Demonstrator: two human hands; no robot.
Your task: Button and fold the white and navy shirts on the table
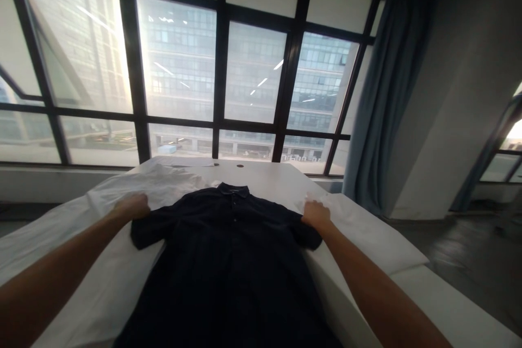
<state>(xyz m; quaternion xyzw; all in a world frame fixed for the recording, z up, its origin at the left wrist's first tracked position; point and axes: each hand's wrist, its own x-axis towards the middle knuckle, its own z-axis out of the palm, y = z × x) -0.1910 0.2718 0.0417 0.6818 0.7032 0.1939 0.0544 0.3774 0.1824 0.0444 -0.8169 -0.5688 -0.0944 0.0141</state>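
Note:
A dark navy polo shirt (234, 266) lies front side up on the white table (265, 174), its collar at the far end. Both short sleeves are spread out to the sides. My left hand (132, 206) is closed on the upper edge of the left-hand sleeve. On the other side, my right hand (316, 213) grips the right-hand sleeve near its shoulder edge. The shirt's lower hem runs out of view at the bottom.
Crumpled white fabric (150, 179) covers the table's left side. Some thin, pale, see-through material (340, 209) lies beyond my right hand. Large black-framed windows (179, 60) stand behind the table, with a blue curtain (379, 114) at their right end.

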